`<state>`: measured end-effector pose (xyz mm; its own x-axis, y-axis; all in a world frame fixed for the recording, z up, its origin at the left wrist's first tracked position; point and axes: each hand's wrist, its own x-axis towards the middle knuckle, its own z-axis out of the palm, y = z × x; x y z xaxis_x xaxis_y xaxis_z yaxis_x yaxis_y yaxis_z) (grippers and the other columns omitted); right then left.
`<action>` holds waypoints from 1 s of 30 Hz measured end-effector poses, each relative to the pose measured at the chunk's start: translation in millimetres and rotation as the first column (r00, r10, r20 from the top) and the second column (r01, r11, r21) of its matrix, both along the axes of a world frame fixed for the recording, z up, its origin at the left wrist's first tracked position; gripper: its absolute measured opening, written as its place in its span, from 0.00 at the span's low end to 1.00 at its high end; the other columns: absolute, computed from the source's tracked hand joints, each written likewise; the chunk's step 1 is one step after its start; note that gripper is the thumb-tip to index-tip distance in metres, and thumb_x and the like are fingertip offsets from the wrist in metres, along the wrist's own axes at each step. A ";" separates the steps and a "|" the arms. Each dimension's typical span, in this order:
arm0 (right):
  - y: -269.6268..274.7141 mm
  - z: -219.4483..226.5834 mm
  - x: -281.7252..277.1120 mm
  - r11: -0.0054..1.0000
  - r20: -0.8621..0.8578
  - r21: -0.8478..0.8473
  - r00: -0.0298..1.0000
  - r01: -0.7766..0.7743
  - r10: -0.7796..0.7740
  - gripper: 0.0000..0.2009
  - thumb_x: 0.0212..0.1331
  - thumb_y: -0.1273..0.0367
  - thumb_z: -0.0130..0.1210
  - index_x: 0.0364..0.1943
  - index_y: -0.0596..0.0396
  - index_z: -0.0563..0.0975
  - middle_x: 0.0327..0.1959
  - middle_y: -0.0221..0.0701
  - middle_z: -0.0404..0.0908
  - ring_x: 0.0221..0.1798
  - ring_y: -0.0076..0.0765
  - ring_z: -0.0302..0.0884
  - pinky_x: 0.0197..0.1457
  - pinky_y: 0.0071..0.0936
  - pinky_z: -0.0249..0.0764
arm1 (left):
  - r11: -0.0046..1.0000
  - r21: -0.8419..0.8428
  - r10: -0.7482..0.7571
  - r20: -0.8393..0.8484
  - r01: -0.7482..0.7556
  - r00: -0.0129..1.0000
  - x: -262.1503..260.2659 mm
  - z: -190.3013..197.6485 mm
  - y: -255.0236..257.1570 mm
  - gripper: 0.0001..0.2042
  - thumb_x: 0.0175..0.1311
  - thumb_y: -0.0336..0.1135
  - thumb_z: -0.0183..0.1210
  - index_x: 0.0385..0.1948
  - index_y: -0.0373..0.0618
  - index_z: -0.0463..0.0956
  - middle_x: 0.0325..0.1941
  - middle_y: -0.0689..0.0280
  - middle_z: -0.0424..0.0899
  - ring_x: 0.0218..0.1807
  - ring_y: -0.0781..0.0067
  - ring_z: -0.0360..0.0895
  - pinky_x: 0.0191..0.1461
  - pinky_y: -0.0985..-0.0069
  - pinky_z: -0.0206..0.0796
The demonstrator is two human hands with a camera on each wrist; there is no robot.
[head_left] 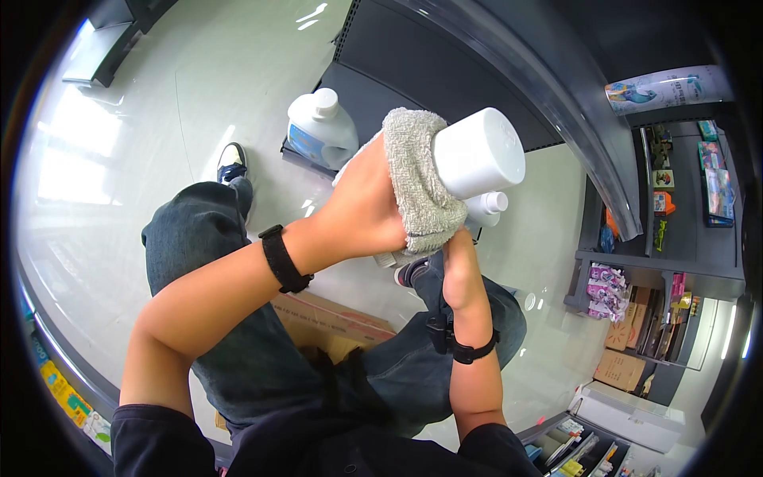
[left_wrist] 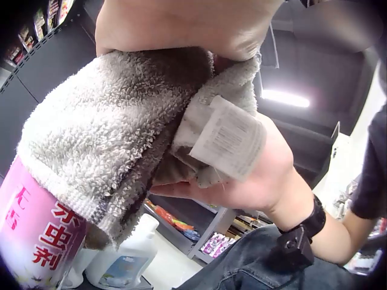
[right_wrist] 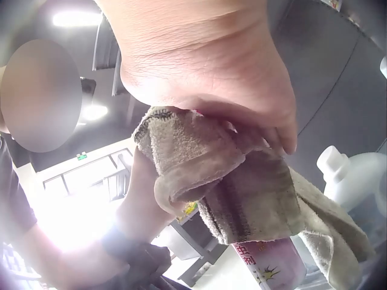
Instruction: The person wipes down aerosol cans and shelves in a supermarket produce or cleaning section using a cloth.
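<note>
A pink insecticide can (left_wrist: 39, 232) with a white cap (head_left: 481, 155) is wrapped in a grey terry towel (head_left: 417, 179). The cap pokes out of the cloth in the head view, and the pink body shows below it in the left wrist view. My left hand (head_left: 358, 211) grips the towel around the can, its fingertips hidden by the cloth. From the other side my right hand (right_wrist: 205, 66) holds the towel, fingers bent over a fold. A white care tag (left_wrist: 230, 139) hangs from the towel near the right palm.
A white jug with a blue label (head_left: 322, 131) stands on the low dark shelf (head_left: 373, 103). Another white bottle (head_left: 486, 208) is partly behind the can. Shelving with packaged goods (head_left: 608, 290) rises at right. A cardboard box (head_left: 342, 314) lies between the person's legs.
</note>
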<state>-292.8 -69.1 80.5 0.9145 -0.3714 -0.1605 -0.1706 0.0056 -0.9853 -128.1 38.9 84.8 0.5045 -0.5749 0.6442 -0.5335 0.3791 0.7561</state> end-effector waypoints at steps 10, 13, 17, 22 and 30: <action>3.0 1.4 1.4 1.000 -0.026 -0.014 1.000 -0.007 0.006 0.31 0.81 0.53 0.30 0.76 0.62 0.60 0.75 0.39 0.65 0.76 0.36 0.62 0.77 0.34 0.55 | 1.000 0.021 -0.004 0.067 0.003 0.998 3.1 -7.9 3.5 0.40 0.46 0.43 0.79 0.61 0.35 0.70 0.61 0.49 0.77 0.63 0.44 0.75 0.70 0.56 0.63; 0.5 1.3 -0.1 1.000 -0.023 -0.009 1.000 0.015 -0.015 0.31 0.81 0.54 0.30 0.76 0.62 0.60 0.75 0.39 0.65 0.76 0.36 0.61 0.77 0.33 0.54 | 1.000 0.027 0.004 0.062 -0.006 0.998 2.9 -8.4 3.7 0.40 0.47 0.43 0.79 0.61 0.34 0.70 0.61 0.49 0.77 0.63 0.44 0.75 0.70 0.56 0.63; 0.8 0.3 -2.6 0.996 0.017 0.041 0.997 0.081 -0.081 0.30 0.80 0.54 0.32 0.75 0.62 0.61 0.75 0.38 0.65 0.76 0.36 0.61 0.78 0.35 0.54 | 0.999 0.032 -0.015 0.042 0.014 0.999 3.0 -9.9 3.1 0.40 0.47 0.42 0.79 0.61 0.34 0.70 0.61 0.50 0.77 0.62 0.45 0.76 0.69 0.57 0.64; -0.4 -0.1 -2.4 0.988 0.040 0.082 0.990 0.129 -0.133 0.29 0.80 0.54 0.34 0.74 0.61 0.63 0.75 0.36 0.65 0.77 0.35 0.60 0.79 0.37 0.53 | 0.998 0.047 -0.034 0.015 0.033 0.999 2.5 -9.1 2.8 0.38 0.48 0.42 0.79 0.60 0.34 0.70 0.60 0.50 0.78 0.61 0.46 0.77 0.68 0.59 0.65; -12.9 3.8 1.4 0.989 -0.107 0.020 0.984 0.147 -0.144 0.21 0.73 0.70 0.44 0.67 0.62 0.72 0.61 0.36 0.80 0.66 0.34 0.74 0.70 0.29 0.65 | 0.999 -0.037 -0.019 -0.098 0.015 0.995 1.1 -6.2 0.6 0.34 0.51 0.41 0.76 0.59 0.37 0.71 0.55 0.52 0.79 0.56 0.49 0.78 0.62 0.63 0.70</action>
<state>-291.4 -82.1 84.4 0.8288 -0.4930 -0.2646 -0.2682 0.0650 -0.9612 -126.9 39.5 78.6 0.5568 -0.5611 0.6125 -0.4505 0.4155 0.7902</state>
